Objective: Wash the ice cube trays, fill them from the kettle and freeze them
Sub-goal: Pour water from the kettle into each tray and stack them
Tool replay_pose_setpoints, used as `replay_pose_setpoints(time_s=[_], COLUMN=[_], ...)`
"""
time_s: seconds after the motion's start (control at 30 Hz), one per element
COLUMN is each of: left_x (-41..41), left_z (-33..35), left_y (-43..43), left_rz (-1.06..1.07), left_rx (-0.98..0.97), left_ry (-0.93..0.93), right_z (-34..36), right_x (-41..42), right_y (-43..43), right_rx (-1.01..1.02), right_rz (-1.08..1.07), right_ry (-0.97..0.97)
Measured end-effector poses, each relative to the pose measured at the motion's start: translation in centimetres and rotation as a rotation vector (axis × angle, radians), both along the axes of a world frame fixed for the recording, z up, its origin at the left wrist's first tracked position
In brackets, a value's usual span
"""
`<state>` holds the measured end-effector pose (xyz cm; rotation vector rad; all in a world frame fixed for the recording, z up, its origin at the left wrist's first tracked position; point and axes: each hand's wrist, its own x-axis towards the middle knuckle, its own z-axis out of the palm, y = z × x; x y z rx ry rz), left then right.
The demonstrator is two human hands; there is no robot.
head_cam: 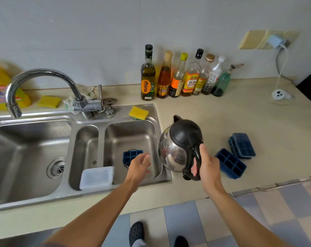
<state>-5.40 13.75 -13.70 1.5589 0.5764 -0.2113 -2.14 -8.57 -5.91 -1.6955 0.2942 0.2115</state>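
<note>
- The right hand is curled round the handle of the kettle, thumb laid along the top. This grip carries the weight and lets the wrist tip the kettle to pour.
- The kettle seems lifted, hanging left of that hand over the right rim of the sink, spout pointing away from the person.
- The left hand holds nothing. Its fingers are loosely spread low in the right basin, probably to steady or lift a tray.
- The sink tray lies just beyond the left fingertips, cells up, over the drain, where spilled water would run off.
- Right of the right hand, on the counter, an open tray lies close by, with the stacked trays just past it. They appear to be waiting their turn.
- Filling looks about to begin.
</note>
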Motion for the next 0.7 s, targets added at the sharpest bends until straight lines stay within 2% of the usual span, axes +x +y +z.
replay_pose_setpoints(time_s=[0.43,0.63,0.7], left_x=[-3.0,-4.0,-4.2], left_z=[1.6,1.8,1.9], left_y=[-1.3,-1.0,-0.7], left_rz=[0.121,0.064,0.082], left_rx=[-0.178,-0.226,-0.251], left_ry=[-0.01,-0.051,-0.013], right_z=[4.4,5.5,5.9], right_x=[0.3,0.3,0.3], right_y=[-0.1,1.4,2.2], right_rx=[-0.11,-0.159,-0.152], right_rz=[0.251,0.356,0.371], right_ry=[-0.012,0.018,0.03])
